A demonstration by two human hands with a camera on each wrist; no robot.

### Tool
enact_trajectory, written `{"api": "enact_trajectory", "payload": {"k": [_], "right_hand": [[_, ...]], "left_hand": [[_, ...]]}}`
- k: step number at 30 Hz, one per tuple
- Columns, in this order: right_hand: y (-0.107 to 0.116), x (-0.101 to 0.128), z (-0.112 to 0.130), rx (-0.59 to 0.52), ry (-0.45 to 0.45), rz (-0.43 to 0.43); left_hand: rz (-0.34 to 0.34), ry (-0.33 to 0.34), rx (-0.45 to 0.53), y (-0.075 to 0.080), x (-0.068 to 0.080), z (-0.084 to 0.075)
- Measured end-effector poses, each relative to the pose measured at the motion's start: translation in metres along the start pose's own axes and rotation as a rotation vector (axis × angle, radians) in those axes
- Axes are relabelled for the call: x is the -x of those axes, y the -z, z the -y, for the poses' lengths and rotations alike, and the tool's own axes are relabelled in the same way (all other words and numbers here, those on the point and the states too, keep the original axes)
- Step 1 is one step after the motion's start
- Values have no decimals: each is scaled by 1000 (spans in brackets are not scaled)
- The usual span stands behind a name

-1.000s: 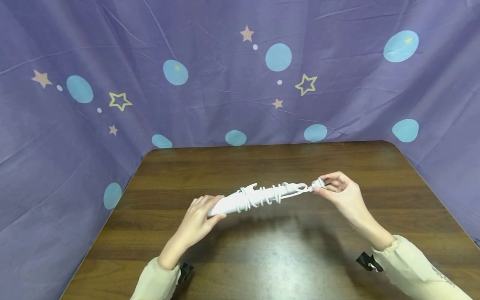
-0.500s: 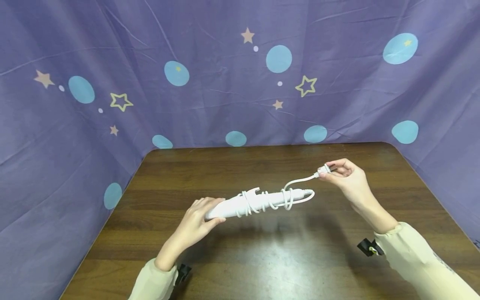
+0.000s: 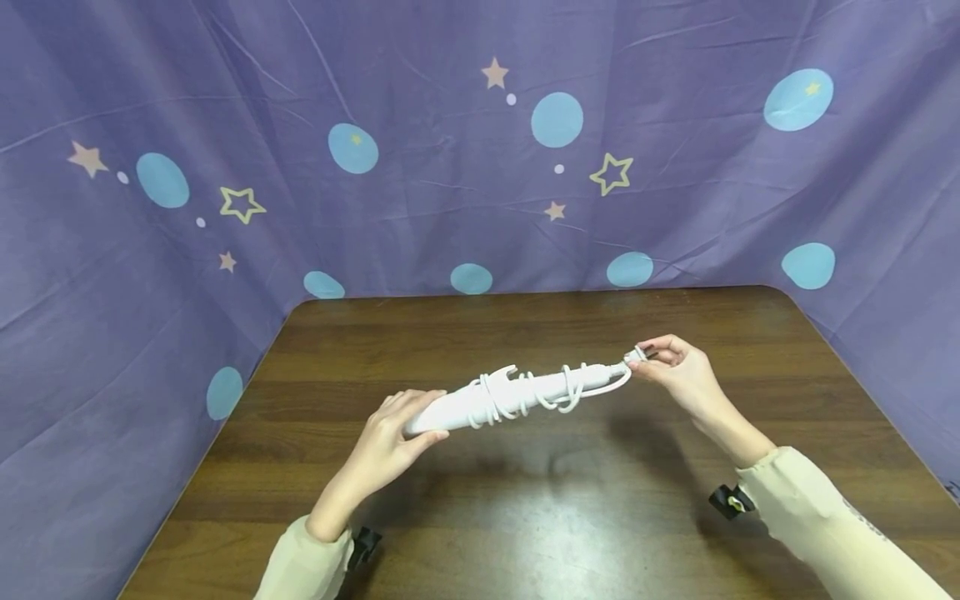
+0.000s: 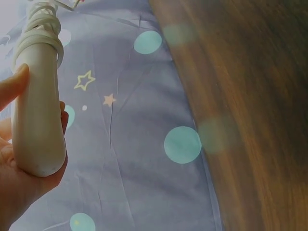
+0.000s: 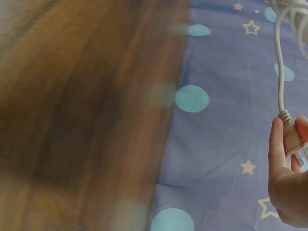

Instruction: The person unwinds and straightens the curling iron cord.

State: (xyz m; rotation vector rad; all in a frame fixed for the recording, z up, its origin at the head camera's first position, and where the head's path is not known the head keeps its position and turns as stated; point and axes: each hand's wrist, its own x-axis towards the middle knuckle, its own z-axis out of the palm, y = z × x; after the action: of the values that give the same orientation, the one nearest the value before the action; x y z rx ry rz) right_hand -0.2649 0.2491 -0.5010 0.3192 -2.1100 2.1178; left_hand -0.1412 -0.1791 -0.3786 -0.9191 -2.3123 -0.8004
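— The white wand-shaped appliance (image 3: pixel 495 397): where was it seen?

— It was held in the air above the brown wooden table (image 3: pixel 525 500), slanted, with its far end raised toward the right. Its white cord (image 3: pixel 558 390) was wound around the body in several loose turns.

— By what was it held?

— Its rounded near end was gripped by the left hand (image 3: pixel 390 437), with fingers and thumb curled around it; in the left wrist view that end (image 4: pixel 38 120) was seen resting in the palm. The plug (image 3: pixel 637 355) at the free end of the cord was pinched between thumb and fingers of the right hand (image 3: pixel 678 371), just beside the appliance's far tip.

— And the cord there?

— In the right wrist view a short stretch (image 5: pixel 279 72) was seen rising from the plug (image 5: pixel 292 137). A purple cloth backdrop (image 3: pixel 465 167), printed with stars and blue dots, was hung around the table.
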Motion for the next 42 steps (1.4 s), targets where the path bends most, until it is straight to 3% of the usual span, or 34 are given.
{"api": "enact_trajectory", "payload": {"k": [5, 7, 12, 15, 24, 32, 37, 42], "right_hand": [[-5, 11, 2, 14, -67, 43], [-7, 17, 7, 31, -55, 88], [-32, 46, 87, 123, -78, 210], [-42, 59, 120, 155, -116, 255], [-36, 71, 134, 174, -18, 432], [-33, 74, 161, 7, 55, 609], [-33, 70, 177, -63, 69, 610], [-33, 63, 186, -102, 102, 521]], "left_hand": [[-27, 23, 1, 2, -1, 1], [-39, 28, -8, 3, -1, 2], [-68, 36, -37, 5, -1, 4], [-78, 43, -46, 6, 0, 5], [-79, 74, -76, 9, 3, 9], [-43, 86, -104, 9, 9, 14], [-26, 85, -100, 9, 12, 15], [3, 68, -109, 8, 14, 15]]}}
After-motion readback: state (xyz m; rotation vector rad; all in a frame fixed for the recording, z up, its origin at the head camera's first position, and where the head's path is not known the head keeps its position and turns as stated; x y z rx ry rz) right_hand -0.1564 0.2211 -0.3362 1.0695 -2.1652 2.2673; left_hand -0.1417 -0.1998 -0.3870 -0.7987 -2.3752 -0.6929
